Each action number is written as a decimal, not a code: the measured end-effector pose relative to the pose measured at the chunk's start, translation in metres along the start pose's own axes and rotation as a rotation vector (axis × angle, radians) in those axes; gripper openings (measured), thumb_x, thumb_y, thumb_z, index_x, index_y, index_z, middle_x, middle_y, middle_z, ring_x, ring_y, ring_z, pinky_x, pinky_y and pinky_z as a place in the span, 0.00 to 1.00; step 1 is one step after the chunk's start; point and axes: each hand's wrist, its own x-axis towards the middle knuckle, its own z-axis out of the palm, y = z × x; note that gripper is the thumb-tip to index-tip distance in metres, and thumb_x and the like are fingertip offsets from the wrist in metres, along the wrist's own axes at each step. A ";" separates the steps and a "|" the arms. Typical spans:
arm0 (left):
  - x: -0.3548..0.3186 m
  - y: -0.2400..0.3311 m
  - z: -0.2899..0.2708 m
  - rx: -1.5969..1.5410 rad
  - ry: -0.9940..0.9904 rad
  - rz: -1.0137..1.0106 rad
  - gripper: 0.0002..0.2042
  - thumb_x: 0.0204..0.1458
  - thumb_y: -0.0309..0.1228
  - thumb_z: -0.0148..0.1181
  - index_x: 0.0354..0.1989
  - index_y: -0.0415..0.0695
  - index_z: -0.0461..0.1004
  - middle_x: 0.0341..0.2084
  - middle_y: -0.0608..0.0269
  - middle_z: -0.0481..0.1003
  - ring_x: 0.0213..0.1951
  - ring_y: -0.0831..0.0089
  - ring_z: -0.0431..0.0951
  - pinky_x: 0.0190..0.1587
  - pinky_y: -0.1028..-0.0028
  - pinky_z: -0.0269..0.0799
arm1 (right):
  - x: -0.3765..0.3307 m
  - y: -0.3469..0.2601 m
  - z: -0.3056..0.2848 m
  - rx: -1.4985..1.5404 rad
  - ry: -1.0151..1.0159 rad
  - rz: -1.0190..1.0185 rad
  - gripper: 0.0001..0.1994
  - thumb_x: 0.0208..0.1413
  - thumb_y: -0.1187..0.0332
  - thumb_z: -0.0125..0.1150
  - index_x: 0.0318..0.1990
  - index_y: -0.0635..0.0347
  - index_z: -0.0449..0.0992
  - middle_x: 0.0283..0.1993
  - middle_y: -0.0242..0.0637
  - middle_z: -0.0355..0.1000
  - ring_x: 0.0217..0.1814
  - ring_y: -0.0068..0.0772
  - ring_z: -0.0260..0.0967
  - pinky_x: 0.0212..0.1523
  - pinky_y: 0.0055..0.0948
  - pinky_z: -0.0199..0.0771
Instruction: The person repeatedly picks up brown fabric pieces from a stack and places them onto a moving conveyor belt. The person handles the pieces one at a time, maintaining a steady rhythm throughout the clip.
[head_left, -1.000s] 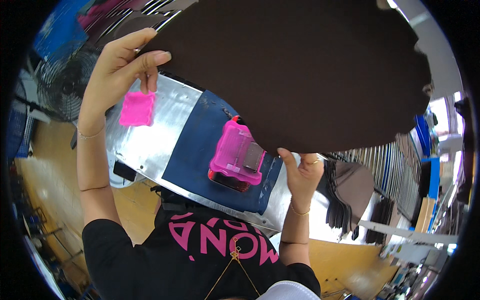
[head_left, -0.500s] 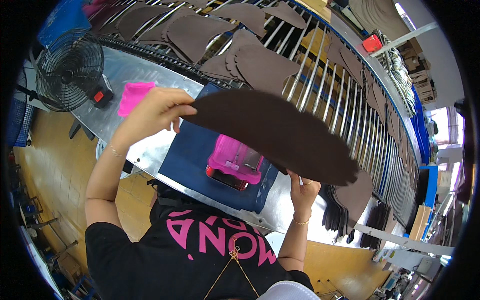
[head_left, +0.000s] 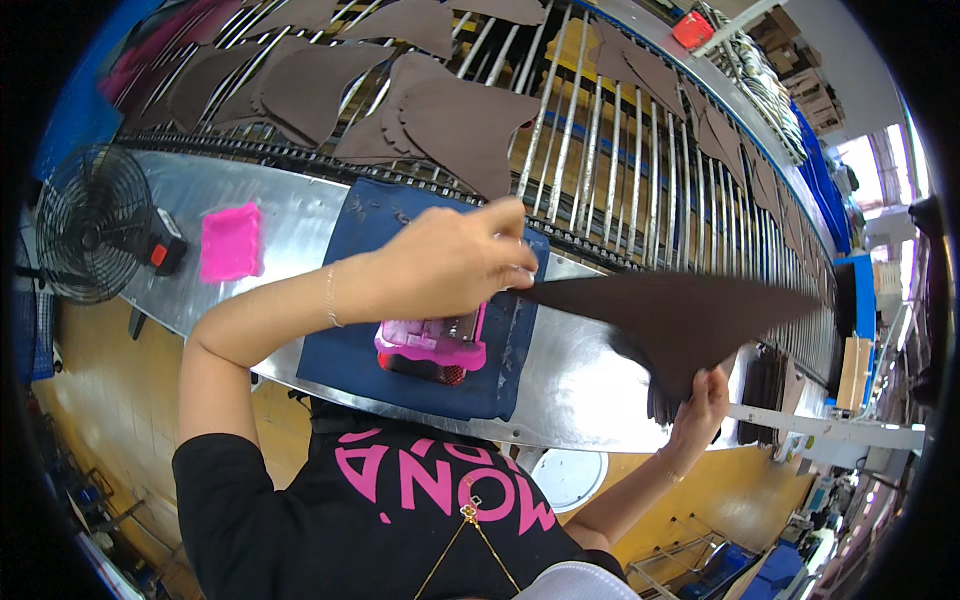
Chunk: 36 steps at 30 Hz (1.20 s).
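Observation:
I hold a large dark brown cut piece of material (head_left: 690,320) between both hands, nearly edge-on above the metal table (head_left: 300,230). My left hand (head_left: 450,265) pinches its left end over the blue mat (head_left: 400,350). Lower down, my right hand (head_left: 700,400) grips its bottom corner at the table's right end. A pink box-shaped tool (head_left: 432,345) sits on the mat, partly hidden under my left hand.
A long rack of metal rods (head_left: 600,150) runs behind the table with several brown cut pieces (head_left: 450,120) laid on it. A pink cloth (head_left: 230,243) and a black fan (head_left: 90,235) stand at the table's left end. More dark pieces hang at the right (head_left: 765,385).
The brown piece has swung down from in front of the camera and moved right, now seen edge-on. My left hand travelled right, from over the pink cloth to above the pink tool.

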 end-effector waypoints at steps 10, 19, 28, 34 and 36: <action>-0.030 -0.018 -0.057 -0.136 0.243 -0.422 0.08 0.50 0.27 0.61 0.38 0.42 0.77 0.28 0.68 0.64 0.22 0.82 0.62 0.25 0.81 0.59 | 0.161 0.084 0.072 0.070 -0.154 0.240 0.20 0.55 0.75 0.58 0.54 0.74 0.66 0.46 0.42 0.71 0.43 0.24 0.70 0.40 0.20 0.73; -0.068 -0.038 -0.060 -0.228 0.343 -0.578 0.08 0.52 0.25 0.59 0.41 0.42 0.75 0.29 0.71 0.62 0.18 0.89 0.57 0.20 0.86 0.51 | 0.211 0.159 0.092 -0.507 -0.232 0.173 0.24 0.48 0.63 0.67 0.50 0.67 0.73 0.43 0.44 0.75 0.43 0.31 0.73 0.45 0.28 0.72; -0.059 -0.046 -0.049 -0.335 0.299 -0.613 0.09 0.52 0.25 0.58 0.42 0.42 0.74 0.31 0.72 0.62 0.19 0.90 0.57 0.20 0.86 0.51 | 0.081 0.055 -0.059 -1.056 0.354 0.037 0.21 0.48 0.55 0.64 0.43 0.61 0.77 0.47 0.45 0.74 0.50 0.44 0.70 0.50 0.40 0.68; -0.049 -0.053 -0.037 -0.427 0.219 -0.605 0.10 0.54 0.27 0.57 0.44 0.42 0.73 0.31 0.73 0.62 0.20 0.90 0.57 0.20 0.86 0.50 | 0.008 0.094 -0.146 -1.347 0.361 0.406 0.29 0.47 0.49 0.64 0.46 0.69 0.74 0.37 0.49 0.75 0.41 0.47 0.72 0.47 0.38 0.69; -0.044 -0.050 -0.033 -0.453 0.205 -0.587 0.10 0.54 0.27 0.58 0.44 0.42 0.73 0.31 0.73 0.62 0.20 0.90 0.57 0.19 0.86 0.49 | 0.002 0.102 -0.150 -1.325 0.394 0.390 0.29 0.46 0.50 0.66 0.45 0.69 0.74 0.40 0.49 0.73 0.44 0.46 0.69 0.47 0.36 0.69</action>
